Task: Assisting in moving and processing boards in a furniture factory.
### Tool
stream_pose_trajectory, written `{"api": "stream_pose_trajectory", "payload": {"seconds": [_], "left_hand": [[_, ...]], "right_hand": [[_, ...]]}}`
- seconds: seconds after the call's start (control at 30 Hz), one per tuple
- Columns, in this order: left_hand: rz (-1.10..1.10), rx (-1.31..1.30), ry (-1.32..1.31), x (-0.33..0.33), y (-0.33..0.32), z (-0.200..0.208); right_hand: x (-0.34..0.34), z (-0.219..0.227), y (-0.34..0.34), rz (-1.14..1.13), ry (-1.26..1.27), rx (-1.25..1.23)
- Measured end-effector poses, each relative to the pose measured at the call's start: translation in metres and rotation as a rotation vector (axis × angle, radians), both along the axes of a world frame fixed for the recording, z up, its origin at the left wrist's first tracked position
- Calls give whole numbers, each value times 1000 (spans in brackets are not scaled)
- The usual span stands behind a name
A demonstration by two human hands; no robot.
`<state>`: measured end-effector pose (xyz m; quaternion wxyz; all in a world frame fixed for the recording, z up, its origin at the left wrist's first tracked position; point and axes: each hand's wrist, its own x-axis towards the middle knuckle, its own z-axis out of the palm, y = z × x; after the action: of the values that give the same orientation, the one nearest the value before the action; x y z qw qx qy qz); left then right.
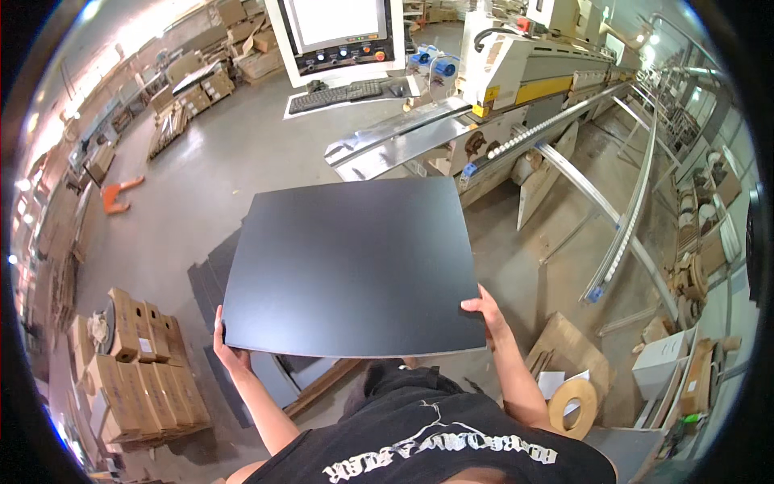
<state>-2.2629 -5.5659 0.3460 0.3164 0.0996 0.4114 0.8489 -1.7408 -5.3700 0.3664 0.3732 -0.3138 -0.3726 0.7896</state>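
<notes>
A large, flat dark grey panel (355,266) is held up in front of my body, its smooth face turned toward me. My left hand (230,347) grips its near left corner, most fingers hidden behind the edge. At the right edge, close to the near corner, my right hand (486,313) is closed on the panel, with the thumb on the top face and the other fingers out of sight. Below the panel, partly covered by it, more dark panels (214,274) lie stacked at the left.
Ahead stands a long machine (548,68) with a metal infeed table (403,141) and roller rails (564,121). A control screen (339,24) and keyboard (334,97) are beyond the panel. Cardboard boxes (145,395) are stacked at left; a yellowish roll (574,406) lies at right.
</notes>
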Motion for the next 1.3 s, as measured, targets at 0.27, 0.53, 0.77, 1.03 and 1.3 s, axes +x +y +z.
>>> {"api": "stream_pose_trajectory", "payload": {"seconds": [0.27, 0.53, 0.77, 1.03, 1.3], "left_hand": [[-54, -156, -53, 84, 124, -40], [-219, 6, -238, 208, 218, -60], [-251, -113, -321, 258, 268, -130], [-557, -542, -25, 270, 352, -117], [-761, -835, 286, 211, 389, -114]], "right_hand": [[73, -80, 224, -129, 252, -39], [35, -113, 279, -646, 627, -186], [37, -104, 264, -146, 59, -231], [40, -146, 328, -195, -215, -257], [23, -151, 352, -328, -304, -198]]}}
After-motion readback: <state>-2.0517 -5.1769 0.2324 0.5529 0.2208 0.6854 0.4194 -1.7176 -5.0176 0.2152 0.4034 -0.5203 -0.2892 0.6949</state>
